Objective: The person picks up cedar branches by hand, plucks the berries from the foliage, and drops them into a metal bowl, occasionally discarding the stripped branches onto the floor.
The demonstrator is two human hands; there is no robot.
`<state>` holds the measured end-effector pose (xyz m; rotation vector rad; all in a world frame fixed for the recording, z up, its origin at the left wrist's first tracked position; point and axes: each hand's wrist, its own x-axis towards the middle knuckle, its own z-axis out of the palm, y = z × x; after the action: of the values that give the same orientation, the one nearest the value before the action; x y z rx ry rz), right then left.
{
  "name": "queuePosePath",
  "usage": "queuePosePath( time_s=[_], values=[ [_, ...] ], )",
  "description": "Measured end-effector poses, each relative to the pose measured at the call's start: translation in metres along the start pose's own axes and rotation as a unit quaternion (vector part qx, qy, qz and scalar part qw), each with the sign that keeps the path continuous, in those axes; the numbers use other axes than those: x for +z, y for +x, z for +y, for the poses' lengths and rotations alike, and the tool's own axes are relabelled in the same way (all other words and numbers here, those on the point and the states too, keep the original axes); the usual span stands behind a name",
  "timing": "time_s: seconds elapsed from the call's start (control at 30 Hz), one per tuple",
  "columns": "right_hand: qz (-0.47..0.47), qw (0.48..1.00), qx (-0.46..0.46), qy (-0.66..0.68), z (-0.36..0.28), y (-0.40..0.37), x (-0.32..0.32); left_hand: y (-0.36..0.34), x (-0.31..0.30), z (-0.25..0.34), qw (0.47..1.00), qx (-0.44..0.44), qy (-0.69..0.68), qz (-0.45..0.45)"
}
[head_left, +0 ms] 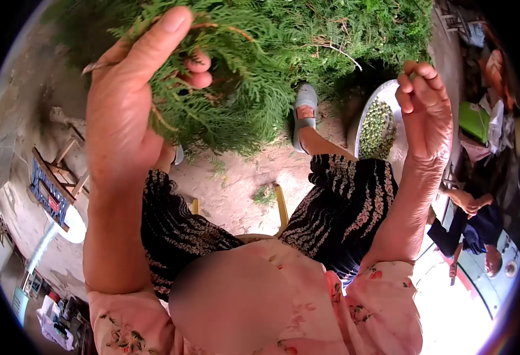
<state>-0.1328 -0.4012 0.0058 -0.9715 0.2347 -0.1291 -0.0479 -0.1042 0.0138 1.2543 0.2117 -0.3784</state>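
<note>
My left hand (126, 89) is closed around the woody stem of a leafy evergreen branch (242, 100), with its thumb stretched along the top. Flat green sprays hang from it in front of my legs. My right hand (425, 112) is raised beside a white basin (395, 89), its fingers curled together. A speck of green shows at those fingertips, too small to name. Small round green cones or seeds (377, 133) lie in the basin.
A large heap of cut evergreen branches (354, 35) covers the floor ahead. A wooden chair (64, 165) stands at left. At right are a green item (474, 121) among bags and clutter, and another person (479, 228). My shoe (305, 112) is near the heap.
</note>
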Motion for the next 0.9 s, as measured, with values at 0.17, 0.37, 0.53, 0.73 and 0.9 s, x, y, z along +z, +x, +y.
queuePosePath(
  time_s=[0.17,0.37,0.53,0.73,0.9],
  values=[
    [0.148,0.871,0.012,-0.469,-0.013,-0.019,-0.04,0.001,0.001,-0.001,0.999,-0.035,0.012,-0.004],
    [0.2,0.543,0.0,-0.815,-0.031,-0.049,-0.139,0.0,0.004,-0.005,0.998,-0.058,-0.002,0.012],
    [0.243,0.586,0.01,-0.773,-0.025,-0.044,-0.143,-0.004,0.01,-0.006,0.997,-0.065,-0.026,0.03],
    [0.006,0.69,0.206,-0.694,0.033,-0.018,-0.104,0.004,0.007,-0.012,0.989,-0.116,-0.09,-0.017],
    [-0.377,0.359,0.407,-0.75,0.126,-0.057,-0.159,0.011,0.005,-0.013,0.99,-0.096,-0.103,0.027]
  ],
)
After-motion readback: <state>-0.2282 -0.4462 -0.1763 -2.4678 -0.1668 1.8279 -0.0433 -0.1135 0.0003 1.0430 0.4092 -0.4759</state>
